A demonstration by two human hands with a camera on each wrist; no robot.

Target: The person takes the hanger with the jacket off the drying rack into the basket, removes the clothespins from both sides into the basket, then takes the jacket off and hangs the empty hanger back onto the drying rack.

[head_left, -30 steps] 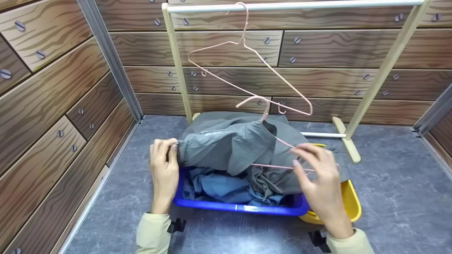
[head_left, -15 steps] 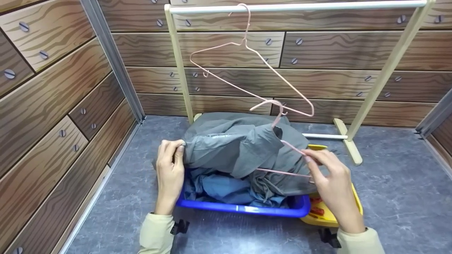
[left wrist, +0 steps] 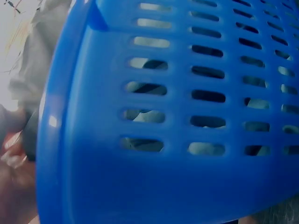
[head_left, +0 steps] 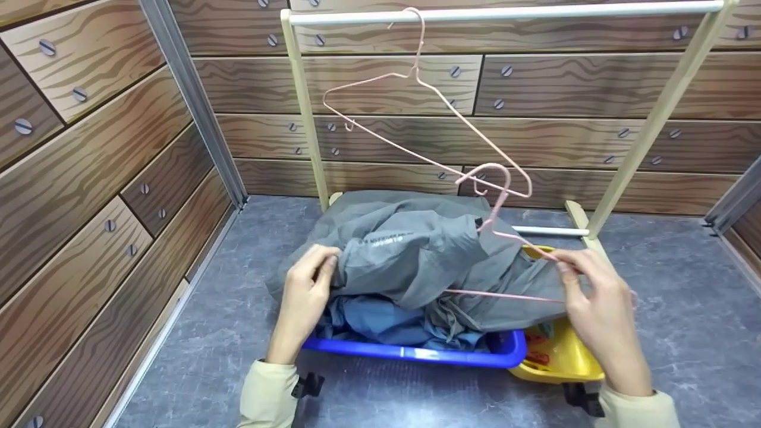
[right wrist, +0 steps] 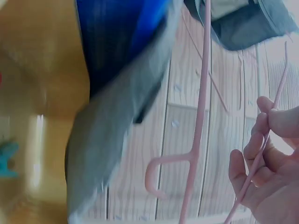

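Observation:
My left hand (head_left: 304, 300) pinches the left side of a grey shirt (head_left: 410, 252) that lies over the blue basket (head_left: 416, 355). A pink hanger (head_left: 499, 205) is partly inside the shirt, its hook and neck standing out at the collar. My right hand (head_left: 603, 315) grips the hanger's right arm; in the right wrist view, thumb and fingers wrap that thin bar. The bottom bar, with a small side hook (right wrist: 163, 161), runs apart from this hand. Only part of my left hand (left wrist: 14, 177) shows beyond the basket in the left wrist view.
Blue cloth (head_left: 383, 321) lies in the basket. A yellow bin (head_left: 565, 365) with small red pieces (head_left: 538, 351) stands at its right. Behind, a clothes rack (head_left: 535, 10) carries another pink hanger (head_left: 425, 89). Wood-patterned walls (head_left: 250, 86) enclose the left and back.
My right hand has moved right with the hanger, and more of its hook end and right arm shows outside the collar. My left hand has also moved right, along with the shirt.

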